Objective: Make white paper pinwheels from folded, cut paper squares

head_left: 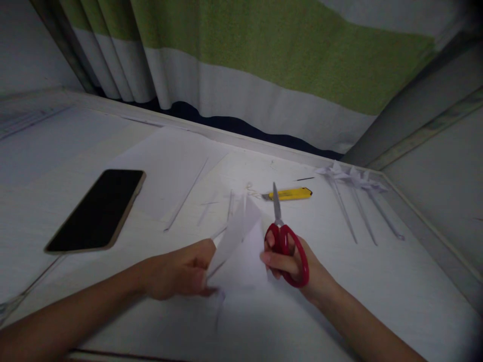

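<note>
My left hand pinches the left edge of a folded sheet of white paper over the table. The paper stands partly raised, its top corner pointing away from me, and it is slightly blurred. In my right hand is a pair of scissors with red handles. Their blades look closed and point up and away, just right of the paper and apart from it. My right fingers are wrapped around the handle loops. Below my left hand a small paper strip shows, blurred.
A phone lies at left, a cable by its lower edge. White sheets and a thin paper stick lie behind. A yellow utility knife rests beyond the scissors. Several paper flowers with stems lie at right. A curtain hangs behind.
</note>
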A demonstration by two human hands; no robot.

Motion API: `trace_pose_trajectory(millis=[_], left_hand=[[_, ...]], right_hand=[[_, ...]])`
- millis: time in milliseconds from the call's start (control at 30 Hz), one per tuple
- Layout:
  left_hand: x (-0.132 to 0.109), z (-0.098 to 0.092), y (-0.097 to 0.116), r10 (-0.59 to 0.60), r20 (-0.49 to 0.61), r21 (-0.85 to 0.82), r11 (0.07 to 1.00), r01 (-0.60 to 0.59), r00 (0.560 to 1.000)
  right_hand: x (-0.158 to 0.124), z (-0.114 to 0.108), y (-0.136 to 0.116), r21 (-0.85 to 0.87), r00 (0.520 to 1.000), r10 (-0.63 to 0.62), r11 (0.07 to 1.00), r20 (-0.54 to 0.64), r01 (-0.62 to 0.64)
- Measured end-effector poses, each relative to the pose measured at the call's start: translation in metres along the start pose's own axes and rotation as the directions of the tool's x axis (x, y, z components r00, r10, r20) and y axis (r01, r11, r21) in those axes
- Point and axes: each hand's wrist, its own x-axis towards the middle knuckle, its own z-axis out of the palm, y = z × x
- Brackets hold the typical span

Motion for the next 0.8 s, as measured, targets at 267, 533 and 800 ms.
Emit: trace_pose_trajectory(millis=[267,533,800], left_hand=[[0.009,0.018,-0.001,-0.195,0.004,0.099,0.976,0.194,0.981],[0.009,0.018,0.020,-0.226,-0.088,0.161,0.958,0.238,0.970],[0.006,0.016,0.005,-0.254,-0.289,-0.117,0.966,0.229,0.923]], right_hand=[[-0.008,0.010,0.002,-0.071,0.961,-0.153,0.988,-0.229,0.141],[-0.015,0.018,0.004,-0.077,0.982,-0.116,0.991,-0.148,0.105],[-0.023,0.014,0.011,0.026,0.989,-0.072,0.997,0.127,0.069]])
